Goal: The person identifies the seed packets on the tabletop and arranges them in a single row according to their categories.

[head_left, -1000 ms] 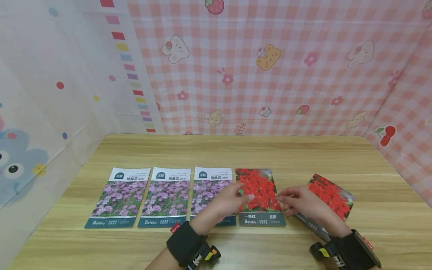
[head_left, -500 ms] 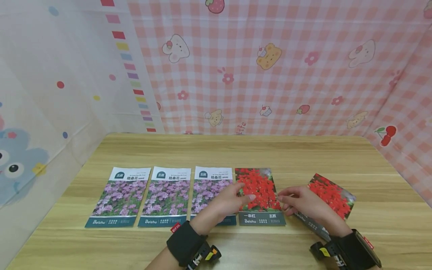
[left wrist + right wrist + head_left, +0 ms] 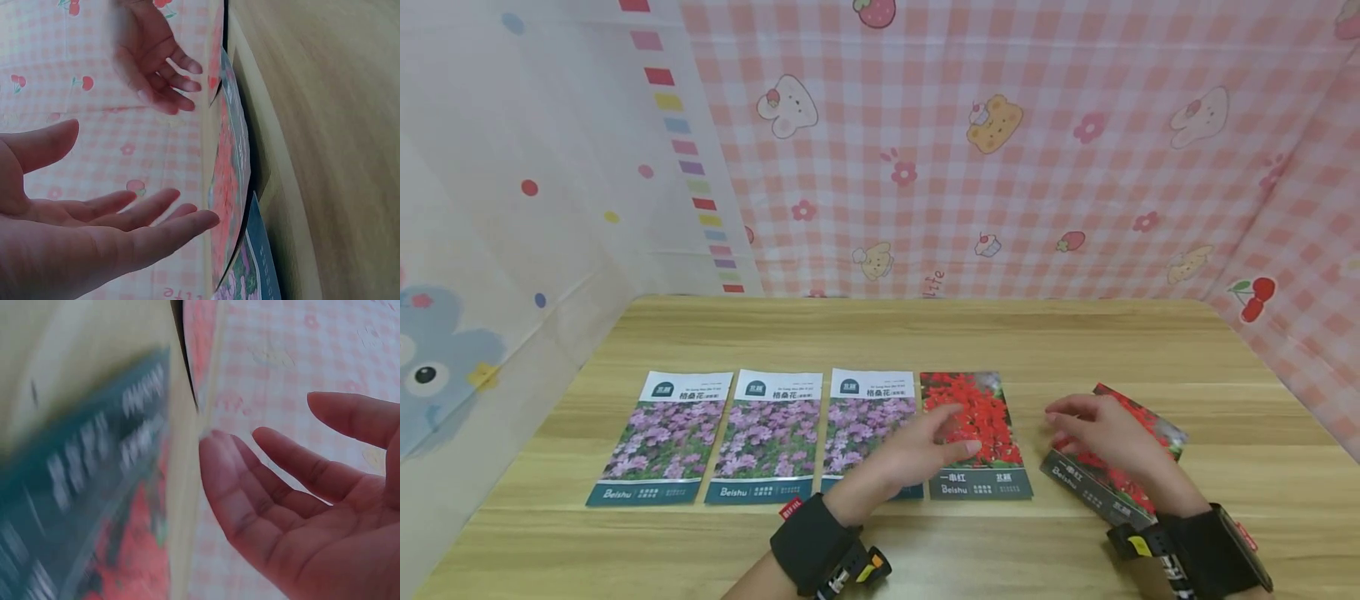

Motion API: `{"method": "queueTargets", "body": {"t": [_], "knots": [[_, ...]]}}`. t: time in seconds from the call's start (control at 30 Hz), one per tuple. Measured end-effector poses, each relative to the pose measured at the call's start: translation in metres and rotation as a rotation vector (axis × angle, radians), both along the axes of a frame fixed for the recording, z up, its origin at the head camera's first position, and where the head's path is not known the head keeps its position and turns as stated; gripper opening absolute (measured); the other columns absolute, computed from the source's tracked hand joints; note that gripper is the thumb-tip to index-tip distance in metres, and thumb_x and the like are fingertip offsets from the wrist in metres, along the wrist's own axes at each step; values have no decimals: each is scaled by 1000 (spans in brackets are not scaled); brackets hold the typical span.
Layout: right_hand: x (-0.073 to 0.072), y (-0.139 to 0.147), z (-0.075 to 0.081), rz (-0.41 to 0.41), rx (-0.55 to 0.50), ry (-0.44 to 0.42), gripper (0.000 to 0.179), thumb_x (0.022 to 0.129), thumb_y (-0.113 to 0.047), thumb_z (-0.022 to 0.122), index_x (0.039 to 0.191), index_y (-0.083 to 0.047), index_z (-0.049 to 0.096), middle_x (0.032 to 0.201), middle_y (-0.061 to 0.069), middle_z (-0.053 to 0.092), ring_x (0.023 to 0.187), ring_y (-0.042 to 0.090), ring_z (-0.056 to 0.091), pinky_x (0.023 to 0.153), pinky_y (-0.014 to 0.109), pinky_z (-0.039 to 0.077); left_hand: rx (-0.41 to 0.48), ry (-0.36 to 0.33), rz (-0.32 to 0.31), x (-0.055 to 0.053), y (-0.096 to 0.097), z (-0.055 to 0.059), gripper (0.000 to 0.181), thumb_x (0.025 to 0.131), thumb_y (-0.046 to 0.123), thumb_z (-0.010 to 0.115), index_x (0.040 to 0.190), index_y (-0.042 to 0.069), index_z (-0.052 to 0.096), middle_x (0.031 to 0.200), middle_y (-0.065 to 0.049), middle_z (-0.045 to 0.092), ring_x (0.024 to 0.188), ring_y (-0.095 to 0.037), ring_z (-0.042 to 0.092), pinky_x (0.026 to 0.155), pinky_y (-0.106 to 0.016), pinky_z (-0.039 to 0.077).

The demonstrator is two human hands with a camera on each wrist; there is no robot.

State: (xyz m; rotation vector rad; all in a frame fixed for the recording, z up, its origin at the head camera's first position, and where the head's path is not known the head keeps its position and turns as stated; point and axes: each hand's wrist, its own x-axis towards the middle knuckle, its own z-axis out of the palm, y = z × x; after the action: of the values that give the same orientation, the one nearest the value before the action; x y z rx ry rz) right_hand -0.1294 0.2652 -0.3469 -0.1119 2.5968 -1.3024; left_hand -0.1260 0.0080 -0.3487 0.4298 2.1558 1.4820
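Observation:
A red-flower seed packet [image 3: 981, 417] lies straight on the table, fourth in a row. My left hand [image 3: 917, 450] is over its left part and the purple packet beside it, thumb and fingers spread and holding nothing. In the left wrist view the left hand [image 3: 112, 225] shows relaxed, parted fingers. A second red-flower packet [image 3: 1097, 487] lies askew at the right, its lower end turned left. Above it is my right hand [image 3: 1108, 433], hiding its middle. The right wrist view shows the right hand [image 3: 306, 506] with fingers loosely bent, gripping nothing.
Three purple-flower seed packets stand in line to the left: the leftmost packet [image 3: 662, 442], the middle packet [image 3: 767, 442] and the partly covered packet [image 3: 861, 425]. A pink checked cloth [image 3: 970, 183] hangs behind the wooden table [image 3: 925, 333]. Each wrist wears a black band with a camera.
My right hand has moved right, away from the straight red packet's edge and over the askew one. The left hand has shifted slightly right, its fingers a little raised. The packets stay put.

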Motion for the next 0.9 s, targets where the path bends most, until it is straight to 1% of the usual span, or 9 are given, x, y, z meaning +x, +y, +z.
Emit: {"method": "queueTargets", "body": {"t": [0.17,0.27,0.33,0.5,0.57,0.63,0.7,0.8,0.9], "knots": [[1,17,5,-11,161,105,42,92,-27,51,114,9,53,105,25,60,87,29,58,73,46,52,-11,26,-32,4,3,0,58,87,35,57,136,13,37,136,-11,44,123,-29,38,98,-52,37],[1,30,6,-15,274,177,40,90,-25,54,109,11,55,103,28,60,91,36,56,74,51,50,-64,87,-59,7,6,-1,55,87,36,56,135,15,39,135,-8,46,122,-26,40,98,-51,37],[0,38,6,-21,334,199,41,88,-23,56,107,13,55,101,30,60,91,40,56,73,53,49,-117,158,-101,10,8,-2,55,87,37,55,135,16,39,134,-6,48,121,-23,41,98,-48,38],[-2,51,9,-29,476,135,50,86,-25,57,107,20,50,104,39,54,93,50,51,74,57,48,-208,331,-249,19,15,-1,58,88,37,55,139,17,34,137,-4,45,123,-18,39,100,-41,37],[-2,53,9,-36,519,95,51,85,-25,57,105,22,49,103,42,52,92,52,50,74,58,48,-241,375,-296,23,17,0,60,88,37,54,140,17,31,138,-4,43,125,-19,36,102,-41,36],[-2,55,9,-45,547,56,40,85,-23,57,85,17,55,79,34,56,74,43,55,66,49,51,-266,411,-340,26,19,1,59,88,36,54,140,17,32,139,-4,42,126,-19,34,103,-40,35],[-1,56,7,-56,559,30,33,84,-21,57,65,6,51,58,19,49,57,29,50,55,37,47,-294,441,-382,29,20,2,58,89,34,54,139,15,33,139,-4,42,128,-19,32,104,-38,33],[-1,58,4,-67,582,-18,34,82,-20,58,56,-8,38,54,-1,30,49,15,36,47,29,33,-326,487,-455,33,21,4,54,90,33,52,137,12,36,139,-4,42,130,-18,28,106,-36,31],[0,59,2,-54,611,-49,30,81,-20,58,61,-5,43,58,0,33,53,16,38,49,30,34,-382,558,-518,38,21,6,53,91,34,50,136,11,37,139,-3,42,131,-19,26,107,-39,28]]}}
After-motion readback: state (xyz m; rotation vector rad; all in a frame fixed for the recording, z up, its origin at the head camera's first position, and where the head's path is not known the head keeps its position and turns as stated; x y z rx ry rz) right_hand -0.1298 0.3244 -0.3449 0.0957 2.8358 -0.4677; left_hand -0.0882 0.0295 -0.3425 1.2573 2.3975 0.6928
